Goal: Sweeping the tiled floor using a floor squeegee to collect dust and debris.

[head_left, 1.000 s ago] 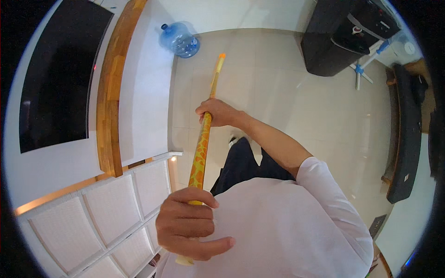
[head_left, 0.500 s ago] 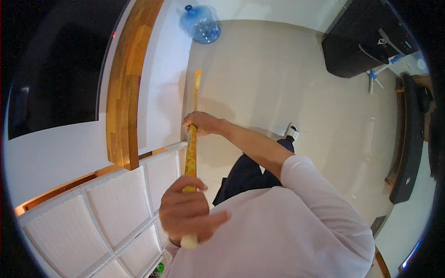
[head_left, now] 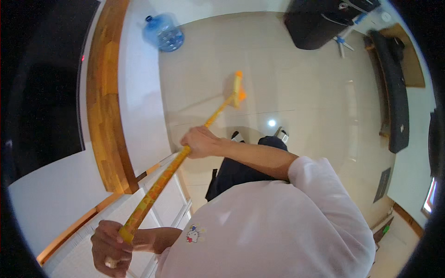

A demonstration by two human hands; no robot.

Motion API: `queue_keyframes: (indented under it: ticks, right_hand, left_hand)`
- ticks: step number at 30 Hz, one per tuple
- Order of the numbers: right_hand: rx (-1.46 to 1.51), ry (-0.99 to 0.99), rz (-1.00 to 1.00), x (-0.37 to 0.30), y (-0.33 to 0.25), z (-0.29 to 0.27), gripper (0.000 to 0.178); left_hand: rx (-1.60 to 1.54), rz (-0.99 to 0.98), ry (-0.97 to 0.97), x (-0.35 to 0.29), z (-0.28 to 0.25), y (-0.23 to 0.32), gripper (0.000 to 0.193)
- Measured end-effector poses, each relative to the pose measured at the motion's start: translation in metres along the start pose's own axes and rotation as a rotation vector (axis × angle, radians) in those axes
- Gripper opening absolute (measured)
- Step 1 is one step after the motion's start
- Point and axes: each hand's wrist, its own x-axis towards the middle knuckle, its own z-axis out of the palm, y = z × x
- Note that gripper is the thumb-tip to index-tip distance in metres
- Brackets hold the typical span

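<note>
My left hand (head_left: 111, 250) is closed round the near end of a long yellow patterned broom handle (head_left: 157, 192), low at the left. Farther along the same handle, my right hand (head_left: 201, 141) is wrapped round it, with the right forearm reaching across in front of my body. At the far end, the broom head (head_left: 237, 90), yellow with orange parts, is at the beige tiled floor ahead of my feet. Its fine details are blurred, so whether it presses on the tiles I cannot tell. The handle slants from lower left to upper right.
A blue water jug (head_left: 164, 34) stands by the left wall. Near my left are a wooden shelf edge (head_left: 109, 92) and a white panelled rack (head_left: 162, 208). A black cabinet (head_left: 310, 28) stands far right, with a dark bench (head_left: 394, 92) along the right wall.
The broom head has swung right, away from the left wall. My left hand has moved left and down with the handle's end, so the handle is now slanted. The view has also shifted.
</note>
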Motion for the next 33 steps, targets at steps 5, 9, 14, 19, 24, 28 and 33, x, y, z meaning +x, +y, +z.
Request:
queue_keyframes:
  ticks: [5,9,14,19,24,28,33]
  right_hand:
    - [0.041,0.206,-0.083,0.005,0.063,-0.027,0.014]
    - [0.043,0.215,0.108,-0.061,0.105,-0.021,0.022]
    - [-0.054,0.252,0.366,-0.212,0.127,-0.026,0.031]
    - [-0.049,-0.012,0.811,-0.346,0.159,-0.061,0.026]
    - [-0.225,0.366,0.542,-0.370,0.155,-0.106,0.021]
    - [-0.102,0.639,0.305,-0.332,0.141,-0.147,0.016]
    - [-0.025,0.430,0.503,-0.365,0.141,-0.168,0.020]
  left_hand:
    - [0.603,-0.179,-0.143,0.008,0.073,-0.053,0.016]
    - [0.252,-0.282,-0.482,0.012,0.104,-0.091,0.024]
    - [0.065,-0.567,-0.377,-0.034,0.136,-0.126,0.011]
    - [-0.126,-0.823,-0.259,-0.099,0.228,-0.175,0.001]
    - [-0.106,-0.611,-0.324,-0.059,0.279,-0.162,0.022]
    - [-0.044,-0.278,-0.664,-0.009,0.314,-0.130,0.024]
    - [-0.208,-0.193,-0.732,-0.015,0.359,-0.152,0.014]
